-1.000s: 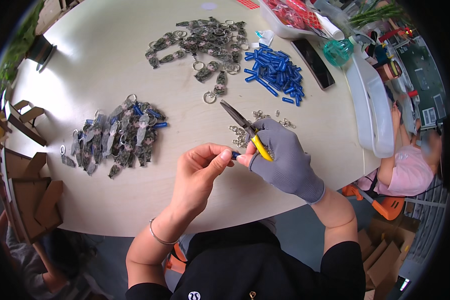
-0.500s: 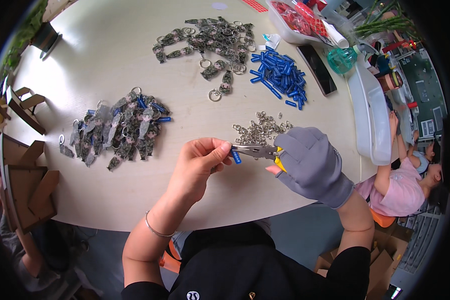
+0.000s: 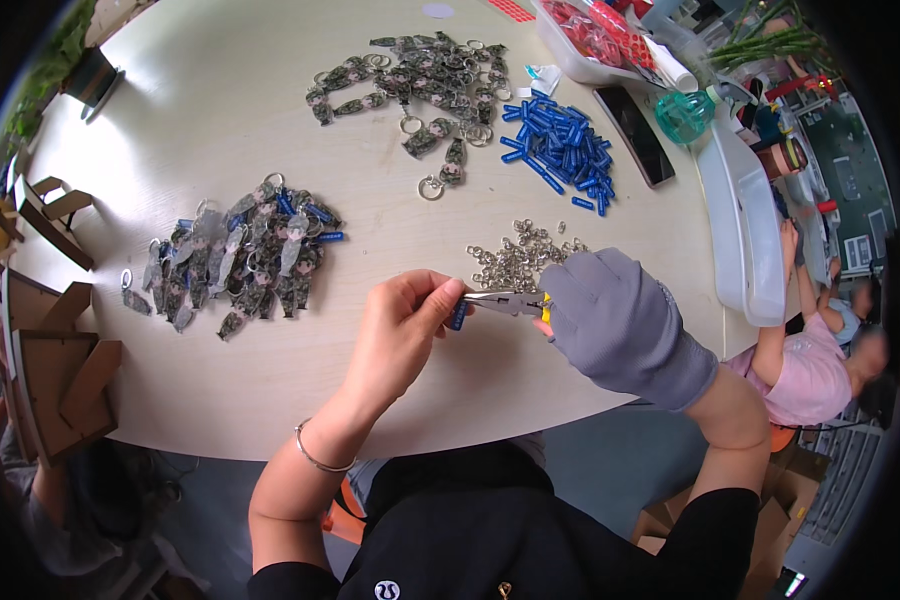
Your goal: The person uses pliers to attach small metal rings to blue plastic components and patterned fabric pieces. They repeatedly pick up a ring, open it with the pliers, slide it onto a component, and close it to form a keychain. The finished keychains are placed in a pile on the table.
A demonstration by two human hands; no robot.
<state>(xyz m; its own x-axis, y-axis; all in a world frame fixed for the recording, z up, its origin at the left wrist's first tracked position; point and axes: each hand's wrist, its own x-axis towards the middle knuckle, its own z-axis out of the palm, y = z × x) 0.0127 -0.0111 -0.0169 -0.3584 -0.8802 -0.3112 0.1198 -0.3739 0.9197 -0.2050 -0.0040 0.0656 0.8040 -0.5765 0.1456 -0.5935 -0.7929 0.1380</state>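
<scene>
My bare left hand (image 3: 407, 325) pinches a small blue tag (image 3: 457, 316) between thumb and fingers. In a grey fingerless glove, my right hand (image 3: 615, 315) is wrapped round the yellow-handled needle-nose pliers (image 3: 505, 301). The jaw tips meet my left fingertips just above the tag; whatever small part they grip there is hidden. Just beyond the pliers lies a heap of small metal clasps and rings (image 3: 523, 256). Farther right is a pile of blue tags (image 3: 560, 145). Camouflage figure keychains lie in a left pile (image 3: 240, 255), some with blue tags, and in a far pile (image 3: 430, 80).
A black phone (image 3: 633, 137) lies right of the blue tags, near a green spray bottle (image 3: 685, 117) and a long white plastic bin (image 3: 745, 240). A clear tub (image 3: 580, 55) holds red packets. Wooden frames (image 3: 60, 370) stand along the left edge. Other people sit at both sides.
The pliers and my gloved hand have turned slightly, and less of the yellow handle shows. The blue tag has shifted a little left, closer under my left fingers.
</scene>
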